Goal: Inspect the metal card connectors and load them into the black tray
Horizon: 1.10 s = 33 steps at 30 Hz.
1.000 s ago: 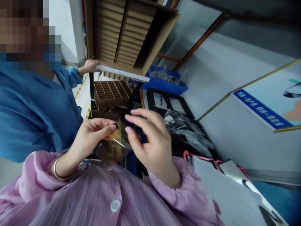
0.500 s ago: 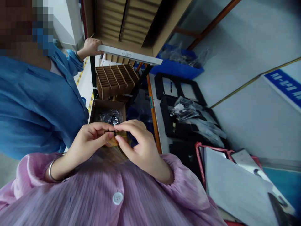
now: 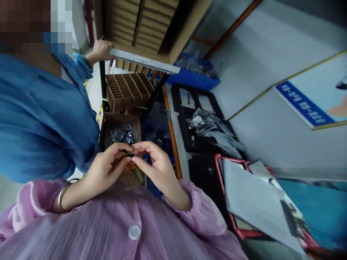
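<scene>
Just beyond the pinched fingertips of left hand [image 3: 104, 169] and right hand [image 3: 155, 166], gripping a small black part [image 3: 129, 153]: open carton [image 3: 108, 124] of bagged pieces, divider tray [image 3: 127, 90] behind.

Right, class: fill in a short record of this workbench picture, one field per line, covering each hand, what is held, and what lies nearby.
left hand: pinches a small dark part at the fingertips
right hand: fingertips meet the same part from the other side
below the hands: clear plastic bag
beyond the hands: open cardboard box with bagged parts; cardboard divider grid
to the right: black trays, red-edged folder with papers
co-worker: blue sleeve, hand on a grey bar
</scene>
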Available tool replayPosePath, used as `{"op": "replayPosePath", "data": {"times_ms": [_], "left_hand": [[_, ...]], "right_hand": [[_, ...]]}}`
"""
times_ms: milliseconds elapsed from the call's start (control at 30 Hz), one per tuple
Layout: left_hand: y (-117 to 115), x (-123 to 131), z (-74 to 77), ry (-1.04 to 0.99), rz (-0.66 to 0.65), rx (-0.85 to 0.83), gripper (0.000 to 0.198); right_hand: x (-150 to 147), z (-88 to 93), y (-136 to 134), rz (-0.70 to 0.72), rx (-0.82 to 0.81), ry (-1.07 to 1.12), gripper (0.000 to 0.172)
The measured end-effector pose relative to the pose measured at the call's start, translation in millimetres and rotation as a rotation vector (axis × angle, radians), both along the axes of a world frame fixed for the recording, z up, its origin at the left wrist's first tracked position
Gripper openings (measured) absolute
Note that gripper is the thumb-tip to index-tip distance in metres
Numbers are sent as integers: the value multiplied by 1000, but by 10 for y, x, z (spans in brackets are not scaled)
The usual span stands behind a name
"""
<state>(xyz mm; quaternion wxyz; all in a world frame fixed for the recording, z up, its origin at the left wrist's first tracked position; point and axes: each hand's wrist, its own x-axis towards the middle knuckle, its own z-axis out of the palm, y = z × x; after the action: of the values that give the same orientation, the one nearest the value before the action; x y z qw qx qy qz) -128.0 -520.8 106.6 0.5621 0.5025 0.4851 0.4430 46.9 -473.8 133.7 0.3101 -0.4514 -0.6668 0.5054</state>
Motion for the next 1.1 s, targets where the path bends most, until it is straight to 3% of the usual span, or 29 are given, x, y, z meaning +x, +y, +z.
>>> {"op": "replayPosePath", "data": {"times_ms": [200,367,533,633,767,867,967,1100], "left_hand": [[-505,263,-98,234,154,6,22],[-910,244,-222,308,284,-9,28],[-1307,25,-107,393,377,4,32],[-1472,-161,-116,316,411,-6,34],[-1632,-637,-250,156,466,-31,39],[-1769,-1240,-301,39,525,-67,42],[-1962,-1952,-219,-90,622,-113,49],[-2272,-2804,-6,-253,740,-146,58]], "right_hand": [[132,-304,-184,195,-102,1,6],[-51,-632,-336,380,-209,132,14],[-400,-634,-583,485,-80,122,16],[-639,-583,-726,505,29,72,14],[-1090,-574,-875,452,110,46,12],[-1590,-588,-963,327,95,75,17],[-2196,-529,-1083,239,24,116,23],[-3002,-334,-1326,242,-152,263,23]]}}
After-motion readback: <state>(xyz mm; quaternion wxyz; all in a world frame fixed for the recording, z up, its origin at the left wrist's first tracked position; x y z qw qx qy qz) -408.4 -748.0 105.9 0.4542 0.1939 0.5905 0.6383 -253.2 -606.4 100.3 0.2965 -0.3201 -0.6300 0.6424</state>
